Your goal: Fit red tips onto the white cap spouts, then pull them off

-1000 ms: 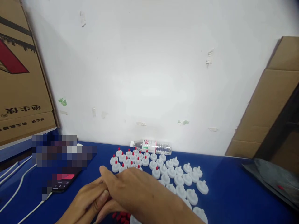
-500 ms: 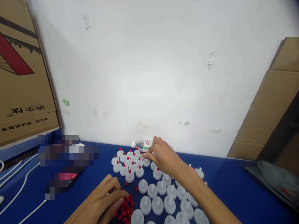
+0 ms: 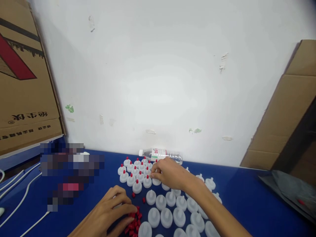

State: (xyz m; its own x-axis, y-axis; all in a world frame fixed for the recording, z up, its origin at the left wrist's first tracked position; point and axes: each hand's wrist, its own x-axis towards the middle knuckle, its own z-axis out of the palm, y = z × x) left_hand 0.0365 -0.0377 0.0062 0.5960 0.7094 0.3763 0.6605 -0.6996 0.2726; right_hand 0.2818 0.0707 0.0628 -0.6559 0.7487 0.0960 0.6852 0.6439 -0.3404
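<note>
My right hand (image 3: pixel 169 172) is closed in a pinch over the top of a white nozzled lid (image 3: pixel 156 181). Its fingertips hide the nozzle and whatever they hold. Left of it stands a cluster of white lids with red caps (image 3: pixel 140 177) on their nozzles. My left hand (image 3: pixel 115 209) rests low with bent fingers over a pile of small red caps (image 3: pixel 133 225), its thumb and forefinger slightly apart at the pile's edge. Two loose red caps, one of them a single red cap (image 3: pixel 144 200), lie just beyond. Several uncapped white lids (image 3: pixel 166 217) stand under and beside my right forearm.
A clear plastic bottle (image 3: pixel 160 154) lies along the white wall (image 3: pixel 158 82). White cables (image 3: pixel 27 191) and blurred items are on the left of the blue table (image 3: pixel 98 184). Cardboard (image 3: pixel 29 92) stands at left, more cardboard (image 3: pixel 286 108) at right, near a grey bag (image 3: pixel 288 191).
My right hand has drawn back from the bottle, down to another white lid, and a red cap now shows behind it. My left thumb and forefinger have parted a little over the pile.
</note>
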